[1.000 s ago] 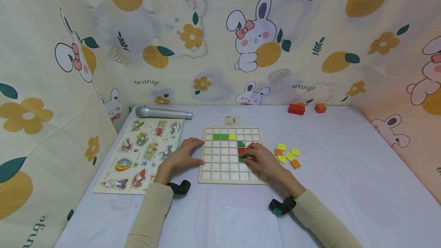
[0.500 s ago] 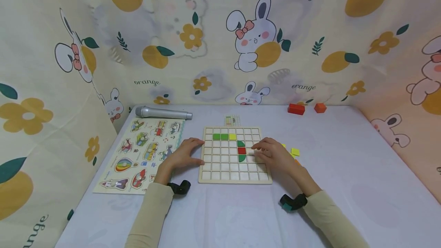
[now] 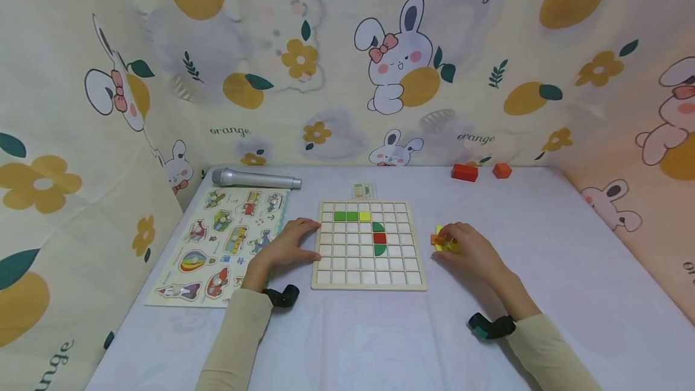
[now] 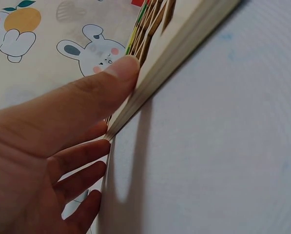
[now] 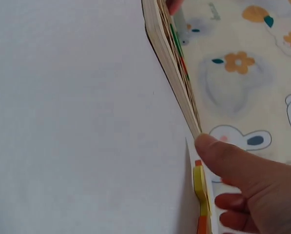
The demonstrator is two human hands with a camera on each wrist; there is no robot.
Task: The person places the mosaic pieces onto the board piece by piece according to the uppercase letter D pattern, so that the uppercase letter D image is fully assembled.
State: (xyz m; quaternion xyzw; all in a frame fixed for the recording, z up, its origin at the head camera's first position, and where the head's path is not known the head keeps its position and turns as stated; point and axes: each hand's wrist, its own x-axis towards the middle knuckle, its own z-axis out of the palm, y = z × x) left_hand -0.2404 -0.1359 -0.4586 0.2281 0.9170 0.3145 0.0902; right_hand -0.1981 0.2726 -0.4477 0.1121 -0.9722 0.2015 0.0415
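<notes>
A wooden grid board [image 3: 347,258] lies mid-table. It carries two green tiles [image 3: 345,216], a yellow tile [image 3: 365,216] and a column of green, red [image 3: 380,238] and green pieces. My left hand [image 3: 290,245] rests on the board's left edge, thumb [image 4: 96,92] pressed on the rim [image 4: 184,44], fingers relaxed beside it. My right hand [image 3: 467,249] lies right of the board over loose yellow tiles [image 3: 441,246] and an orange tile [image 3: 434,238]. The right wrist view shows the thumb [image 5: 223,156] just above the yellow tiles [image 5: 199,183]; a grip is not visible.
An animal peg puzzle [image 3: 228,240] lies left of the board, a silver microphone [image 3: 255,179] behind it. A small pattern card [image 3: 364,189] sits beyond the board. A red block [image 3: 465,172] and an orange block [image 3: 502,170] stand at the back right. Printed fabric walls enclose the table.
My right hand left the board's red and green pieces and moved right onto the loose tiles. The left hand stayed on the board's edge.
</notes>
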